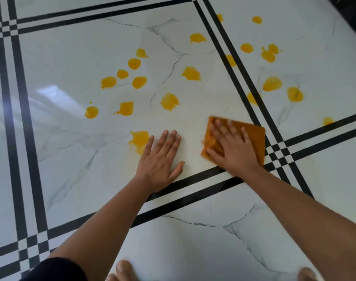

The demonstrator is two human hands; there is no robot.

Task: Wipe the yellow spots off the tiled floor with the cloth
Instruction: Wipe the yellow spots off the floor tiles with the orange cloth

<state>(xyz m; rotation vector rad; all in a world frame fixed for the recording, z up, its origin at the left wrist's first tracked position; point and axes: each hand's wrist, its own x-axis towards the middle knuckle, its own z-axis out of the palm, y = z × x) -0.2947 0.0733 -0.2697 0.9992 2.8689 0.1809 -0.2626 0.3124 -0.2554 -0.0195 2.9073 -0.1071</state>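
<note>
Several yellow spots dot the white marbled tiled floor, spread across the middle tile and the tile at the upper right. One smeared yellow spot lies just left of my left hand's fingertips. My left hand rests flat on the floor, fingers apart, holding nothing. My right hand presses flat on an orange cloth, which is spread on the floor near the crossing of the black lines; the cloth looks slightly blurred.
Double black lines border the tiles and cross at the right, the lower left and the upper left. My bare toes show at the bottom edge. A dark edge sits at the top right corner.
</note>
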